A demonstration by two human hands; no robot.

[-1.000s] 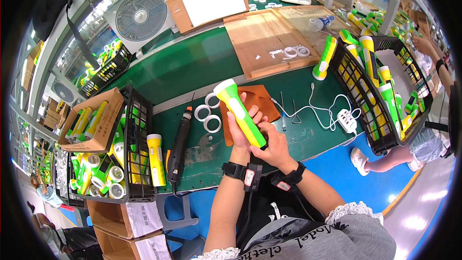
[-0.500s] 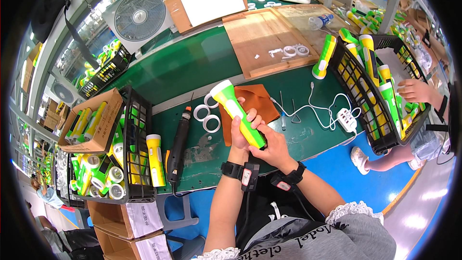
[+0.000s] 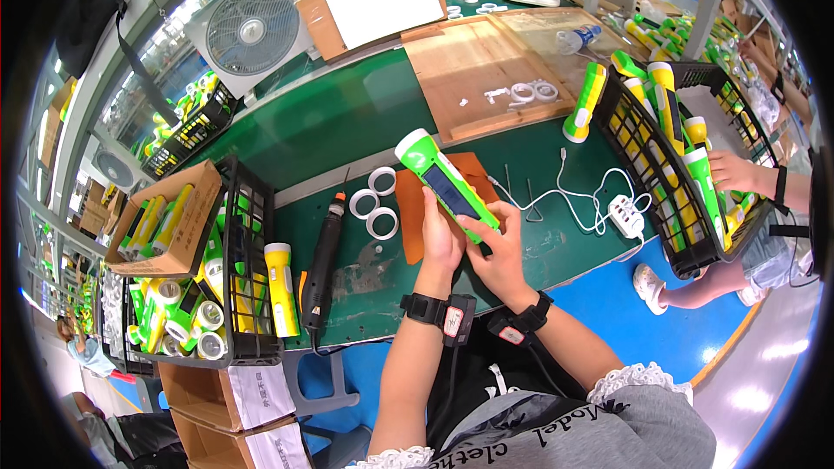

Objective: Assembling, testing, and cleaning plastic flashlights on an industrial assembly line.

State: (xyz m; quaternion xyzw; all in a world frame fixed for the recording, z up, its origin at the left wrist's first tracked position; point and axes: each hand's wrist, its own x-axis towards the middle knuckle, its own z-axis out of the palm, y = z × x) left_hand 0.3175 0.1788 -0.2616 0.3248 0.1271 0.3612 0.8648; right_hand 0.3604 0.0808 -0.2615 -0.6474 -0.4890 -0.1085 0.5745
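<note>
Both my hands hold a green and yellow flashlight (image 3: 420, 154) over the green workbench, its white head pointing up and to the left. A dark rectangular panel on its side faces up. My left hand (image 3: 442, 239) cups it from below on the left, most of its fingers hidden behind the body. My right hand (image 3: 497, 254) grips the tail end, thumb lying on the upper side. Beneath the flashlight lies an orange cloth (image 3: 413, 230). White rings (image 3: 382, 223) and a black electric screwdriver (image 3: 325, 260) lie left of the cloth.
A black crate (image 3: 252, 295) of flashlights stands left, with a cardboard box (image 3: 198, 208) on top. Another flashlight (image 3: 281, 291) stands beside it. At right are a white charger hub (image 3: 625, 215) with cables and a crate (image 3: 647, 169) of flashlights, where another person's hand (image 3: 734, 172) reaches in.
The flashlight has been turned about its length, from its yellow switch side to the green side with the dark panel. My fingers have shifted around it. The other person's hand has moved slightly.
</note>
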